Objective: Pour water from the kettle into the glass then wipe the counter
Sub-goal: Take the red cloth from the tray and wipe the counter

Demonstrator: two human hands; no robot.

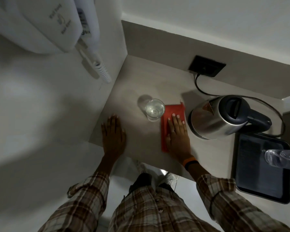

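A clear glass [154, 109] holding water stands upright near the middle of the beige counter [146, 81]. To its right lies a folded red cloth [170, 113], and my right hand [177, 133] presses flat on it with the fingers stretched out. The steel kettle [213, 119] with a dark lid and handle stands upright right of the cloth, close to my fingers. My left hand [113, 133] lies flat and empty on the counter's left edge, apart from the glass.
A black cord [199, 87] runs from the dark wall socket [207, 66] to the kettle. A dark tray [261, 168] with a clear plastic bottle [282, 159] lying on it sits at the right. A white wall-mounted hair dryer [45, 25] with a coiled cord hangs at upper left.
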